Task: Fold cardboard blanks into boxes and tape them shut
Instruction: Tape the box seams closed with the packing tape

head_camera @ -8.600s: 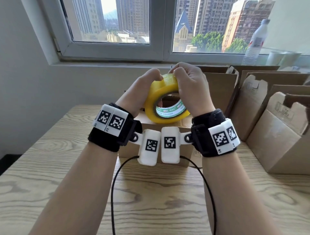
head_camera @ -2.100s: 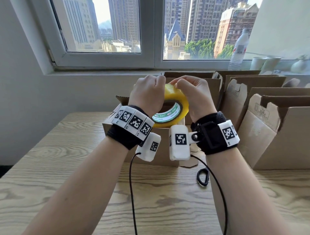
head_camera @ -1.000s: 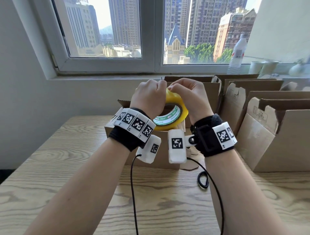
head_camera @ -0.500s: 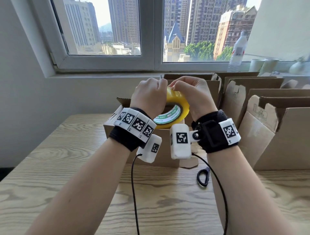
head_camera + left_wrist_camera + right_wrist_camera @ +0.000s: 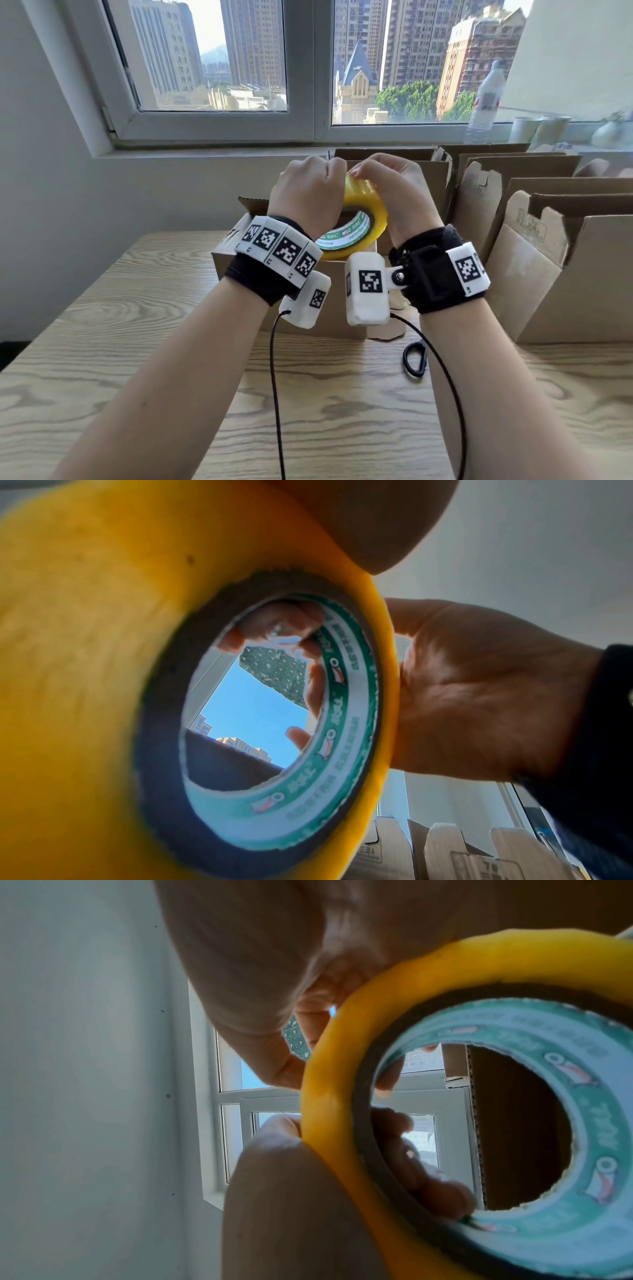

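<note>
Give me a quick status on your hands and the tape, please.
Left hand grips tape roll; right hand picks at its top edge. Roll held above open box. Scissors on table; nothing in the way.

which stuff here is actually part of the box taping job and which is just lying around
Part of the job:
- tape roll, held up by the left hand and right hand
- open box right behind the hands
- folded boxes on the right
- scissors on the table

Just lying about:
- water bottle on the windowsill
- paper cups beside it
</note>
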Demonstrator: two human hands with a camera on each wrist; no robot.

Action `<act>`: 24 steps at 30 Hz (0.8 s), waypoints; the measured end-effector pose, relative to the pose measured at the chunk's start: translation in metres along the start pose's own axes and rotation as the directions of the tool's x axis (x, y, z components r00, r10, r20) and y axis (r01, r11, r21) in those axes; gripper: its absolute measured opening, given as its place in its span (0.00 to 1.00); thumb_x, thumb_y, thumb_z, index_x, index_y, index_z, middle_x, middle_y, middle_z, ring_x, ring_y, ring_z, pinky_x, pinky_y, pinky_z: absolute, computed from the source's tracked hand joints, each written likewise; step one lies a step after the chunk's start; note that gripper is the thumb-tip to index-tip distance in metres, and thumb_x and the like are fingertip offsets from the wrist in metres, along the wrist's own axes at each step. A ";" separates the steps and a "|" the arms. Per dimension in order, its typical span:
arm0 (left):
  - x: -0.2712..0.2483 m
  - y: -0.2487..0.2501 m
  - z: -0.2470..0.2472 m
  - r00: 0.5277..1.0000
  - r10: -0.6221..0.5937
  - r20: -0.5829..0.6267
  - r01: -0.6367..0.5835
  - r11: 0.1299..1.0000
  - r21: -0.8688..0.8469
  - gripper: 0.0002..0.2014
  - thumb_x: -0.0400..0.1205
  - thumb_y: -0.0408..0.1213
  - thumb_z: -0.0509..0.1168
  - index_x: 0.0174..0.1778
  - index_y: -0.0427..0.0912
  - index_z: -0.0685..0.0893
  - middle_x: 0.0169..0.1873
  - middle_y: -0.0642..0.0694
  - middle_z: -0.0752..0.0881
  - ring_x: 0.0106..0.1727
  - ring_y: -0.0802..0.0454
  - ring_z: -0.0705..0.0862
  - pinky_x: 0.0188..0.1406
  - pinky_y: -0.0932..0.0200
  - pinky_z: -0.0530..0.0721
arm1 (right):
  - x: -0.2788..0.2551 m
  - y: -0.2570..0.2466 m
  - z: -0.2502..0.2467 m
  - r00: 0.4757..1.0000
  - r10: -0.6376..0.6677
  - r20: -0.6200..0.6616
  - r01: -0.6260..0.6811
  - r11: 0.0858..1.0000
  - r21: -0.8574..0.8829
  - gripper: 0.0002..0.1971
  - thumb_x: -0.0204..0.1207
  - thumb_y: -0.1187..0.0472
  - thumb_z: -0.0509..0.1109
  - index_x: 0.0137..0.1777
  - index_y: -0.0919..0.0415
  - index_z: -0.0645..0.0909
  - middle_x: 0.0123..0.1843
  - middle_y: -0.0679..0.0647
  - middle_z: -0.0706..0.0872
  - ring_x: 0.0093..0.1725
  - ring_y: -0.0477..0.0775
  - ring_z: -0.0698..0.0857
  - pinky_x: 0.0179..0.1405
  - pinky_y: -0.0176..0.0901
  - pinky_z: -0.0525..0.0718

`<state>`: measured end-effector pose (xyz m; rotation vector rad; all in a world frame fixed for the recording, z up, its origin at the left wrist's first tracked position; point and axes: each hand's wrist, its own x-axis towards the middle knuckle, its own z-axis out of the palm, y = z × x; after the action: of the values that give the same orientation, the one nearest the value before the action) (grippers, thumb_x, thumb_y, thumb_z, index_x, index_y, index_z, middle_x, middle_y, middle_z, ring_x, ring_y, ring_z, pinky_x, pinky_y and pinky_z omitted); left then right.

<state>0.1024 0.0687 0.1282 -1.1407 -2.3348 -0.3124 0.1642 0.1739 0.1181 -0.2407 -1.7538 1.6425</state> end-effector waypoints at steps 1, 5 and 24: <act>0.000 0.000 -0.001 1.000 0.003 0.001 -0.003 1.000 0.008 0.11 0.83 0.26 0.51 0.58 0.32 0.75 0.54 0.32 0.81 0.46 0.38 0.72 0.42 0.51 0.64 | 0.000 0.000 0.001 1.000 0.000 0.000 0.000 1.000 0.011 0.06 0.55 0.56 0.73 0.29 0.58 0.85 0.37 0.64 0.78 0.39 0.59 0.75 0.44 0.52 0.76; 0.000 -0.001 -0.001 1.000 0.015 0.013 -0.015 1.000 0.010 0.13 0.83 0.25 0.52 0.61 0.30 0.75 0.57 0.31 0.81 0.56 0.31 0.77 0.45 0.51 0.65 | 0.000 -0.002 0.000 1.000 0.000 0.008 -0.001 1.000 0.024 0.07 0.52 0.56 0.74 0.28 0.58 0.87 0.37 0.65 0.80 0.38 0.59 0.77 0.43 0.51 0.78; 0.009 -0.008 0.007 0.999 0.028 0.021 -0.028 1.000 -0.010 0.13 0.84 0.26 0.56 0.64 0.29 0.74 0.60 0.28 0.80 0.61 0.31 0.77 0.51 0.48 0.70 | 0.008 0.001 -0.009 0.989 0.070 0.134 -0.077 0.996 0.049 0.04 0.69 0.72 0.71 0.37 0.65 0.84 0.38 0.62 0.83 0.31 0.51 0.83 0.33 0.41 0.83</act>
<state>0.0895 0.0724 0.1271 -1.1857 -2.3357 -0.3034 0.1629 0.1857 0.1198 -0.1767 -1.8140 1.7922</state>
